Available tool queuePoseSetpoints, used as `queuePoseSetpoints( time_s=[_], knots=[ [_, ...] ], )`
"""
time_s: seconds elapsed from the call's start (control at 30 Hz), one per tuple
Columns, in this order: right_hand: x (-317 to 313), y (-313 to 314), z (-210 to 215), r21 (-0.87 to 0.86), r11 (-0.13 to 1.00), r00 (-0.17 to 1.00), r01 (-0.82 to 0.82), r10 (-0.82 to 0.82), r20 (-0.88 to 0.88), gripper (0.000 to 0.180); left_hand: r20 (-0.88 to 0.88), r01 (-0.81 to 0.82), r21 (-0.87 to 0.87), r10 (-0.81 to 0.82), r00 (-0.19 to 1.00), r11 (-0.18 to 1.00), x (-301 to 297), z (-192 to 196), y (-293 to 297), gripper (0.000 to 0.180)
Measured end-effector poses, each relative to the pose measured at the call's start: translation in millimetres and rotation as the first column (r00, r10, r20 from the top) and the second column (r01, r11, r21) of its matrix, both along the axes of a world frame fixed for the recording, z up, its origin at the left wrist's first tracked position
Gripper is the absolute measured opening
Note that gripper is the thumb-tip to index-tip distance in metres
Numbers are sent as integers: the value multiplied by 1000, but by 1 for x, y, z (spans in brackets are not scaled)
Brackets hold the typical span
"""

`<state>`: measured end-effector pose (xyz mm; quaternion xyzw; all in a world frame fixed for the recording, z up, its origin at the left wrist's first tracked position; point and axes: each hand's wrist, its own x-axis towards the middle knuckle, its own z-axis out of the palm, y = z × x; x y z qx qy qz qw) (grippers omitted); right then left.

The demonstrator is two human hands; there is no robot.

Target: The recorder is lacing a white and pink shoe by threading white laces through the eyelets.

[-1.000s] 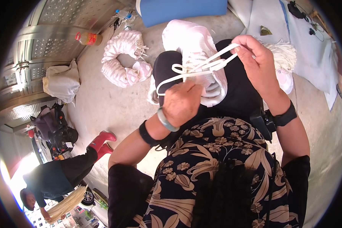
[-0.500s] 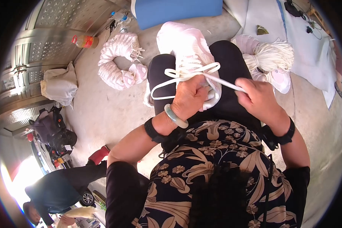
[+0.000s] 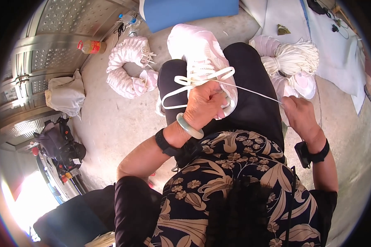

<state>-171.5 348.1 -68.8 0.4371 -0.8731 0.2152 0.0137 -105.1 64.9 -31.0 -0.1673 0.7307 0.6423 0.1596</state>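
Note:
On my lap lies a white shoe upper (image 3: 200, 47), its toe pointing away from me, with laces across the front. My left hand (image 3: 206, 101), a pale bangle at its wrist, is closed on the upper near its collar. A loose loop of white lace (image 3: 169, 97) hangs out to the left over my dark trouser leg. My right hand (image 3: 301, 115) is closed on the end of a white shoelace (image 3: 255, 92), which runs taut from the upper out to the right. The fingertips of that hand are mostly hidden.
A curved stack of nested white uppers (image 3: 125, 68) lies on the floor to the left. To the right, a bundle of white laces (image 3: 297, 57) rests on more uppers (image 3: 303, 84). Farther off are a bottle (image 3: 91, 47), a blue panel (image 3: 189, 14) and a white sheet (image 3: 334, 66).
My right hand has moved right and slightly toward me, and the lace between it and the upper is longer and thinner. The person at lower left has come closer, now partly behind my arm.

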Motion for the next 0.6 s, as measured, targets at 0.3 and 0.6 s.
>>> queuePoseSetpoints(
  time_s=[0.3,0.6],
  knots=[
    [-4,-2,0,-163,973,908,162,-83,410,12,-75,28,-48,-31,997,998,6,-9,-1,19],
    [-8,4,37,-93,984,952,155,-123,281,14,-249,76,-151,-112,962,986,15,-26,-3,26]
  ],
)
